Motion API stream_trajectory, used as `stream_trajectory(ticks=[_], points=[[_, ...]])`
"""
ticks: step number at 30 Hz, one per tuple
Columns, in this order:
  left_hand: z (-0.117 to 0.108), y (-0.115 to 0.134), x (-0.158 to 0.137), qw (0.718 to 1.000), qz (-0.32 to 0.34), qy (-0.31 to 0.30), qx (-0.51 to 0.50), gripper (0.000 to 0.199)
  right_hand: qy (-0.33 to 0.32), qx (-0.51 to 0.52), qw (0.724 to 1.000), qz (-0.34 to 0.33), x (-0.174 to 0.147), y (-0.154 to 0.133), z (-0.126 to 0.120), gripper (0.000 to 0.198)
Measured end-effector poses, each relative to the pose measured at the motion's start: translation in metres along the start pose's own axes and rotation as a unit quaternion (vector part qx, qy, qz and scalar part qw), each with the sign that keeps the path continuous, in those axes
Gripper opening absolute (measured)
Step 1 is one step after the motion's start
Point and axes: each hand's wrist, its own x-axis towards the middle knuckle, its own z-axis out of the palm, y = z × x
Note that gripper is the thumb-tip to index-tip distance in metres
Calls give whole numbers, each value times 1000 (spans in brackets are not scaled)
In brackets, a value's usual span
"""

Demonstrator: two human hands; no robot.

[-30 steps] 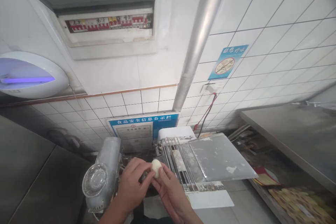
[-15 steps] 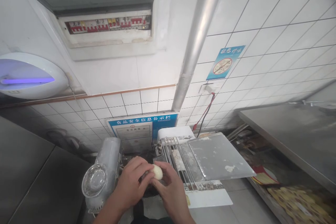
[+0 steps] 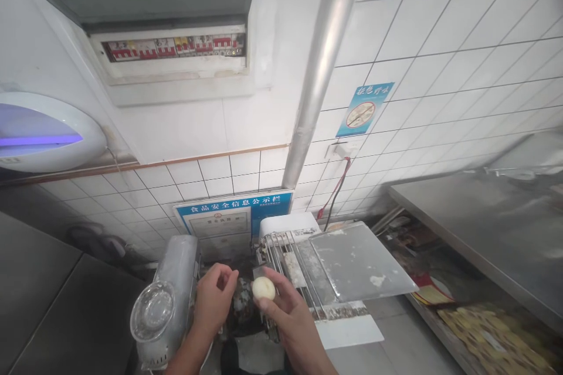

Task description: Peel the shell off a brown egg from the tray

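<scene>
In my right hand [image 3: 294, 315] is a small, smooth, cream-coloured dough ball [image 3: 264, 288], gripped between thumb and fingers. A faint mark shows on its face. My left hand [image 3: 215, 290] is just to the left of the ball and apart from it. Its fingers are curled in and its thumb lies close to the forefinger, with nothing visible between them. Both hands are raised above the gap between two machines. Under the right hand is a floury machine with metal rods and a flat grey plate [image 3: 363, 261].
On the left stands a grey machine [image 3: 176, 269] with a round, clear-covered top [image 3: 153, 312]. A steel worktop [image 3: 484, 211] runs along the right, over a shelf with a patterned yellow sheet [image 3: 492, 334]. A red and black cable [image 3: 336, 190] hangs from a wall socket.
My left hand has let go of the dough ball and drawn back to the left. The ball has turned in my right hand. The view has shifted slightly.
</scene>
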Motion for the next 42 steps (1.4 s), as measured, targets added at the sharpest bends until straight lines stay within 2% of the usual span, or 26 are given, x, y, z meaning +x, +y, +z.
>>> stream_trajectory(ticks=[1, 3, 4, 5, 7, 8, 12, 15, 17, 20, 26, 29, 33, 38, 42], points=[[10, -17, -1, 999, -7, -39, 19, 15, 0, 16, 1000, 12, -2, -1, 0, 69], [26, -45, -5, 988, -2, -148, 40, 56, 7, 40, 999, 21, -6, -3, 2, 68], [30, -53, -7, 981, -6, -187, 48, 68, 13, 47, 999, 21, -8, -4, 4, 67], [30, -56, -9, 977, -14, -206, 59, 65, 21, 55, 998, 17, -10, -5, 6, 65], [21, -46, -12, 980, -26, -183, 79, 34, 37, 83, 996, 9, -15, -7, 11, 61], [12, -35, -13, 985, -16, -154, 76, 32, 42, 98, 994, 9, -17, -9, 14, 59], [-36, 24, -13, 991, 118, -59, -8, 32, 39, 95, 995, -19, -26, -14, 27, 47], [-67, 63, -13, 976, 209, -43, -34, 34, 27, 64, 996, -63, -28, -11, 36, 48], [-82, 77, -11, 960, 273, -49, -33, 41, 17, 47, 995, -91, -27, -6, 40, 49], [-96, 80, -7, 938, 338, -70, -38, 42, -6, 0, 990, -138, -26, 3, 45, 43], [-110, 53, -2, 904, 414, -99, -44, 53, 0, -63, 986, -155, -39, 20, 61, 42], [-111, 50, -3, 898, 419, -110, -72, 53, 16, -121, 979, -164, -49, 23, 72, 32], [-110, 60, -10, 900, 412, -94, -104, 44, 46, -151, 974, -160, -65, 22, 83, 26], [-110, 64, -28, 903, 388, -150, -110, 42, 65, -137, 977, -154, -94, 19, 87, 28], [-104, 70, -52, 901, 379, -177, -110, 44, 98, -96, 976, -167, -125, 18, 80, 31]])
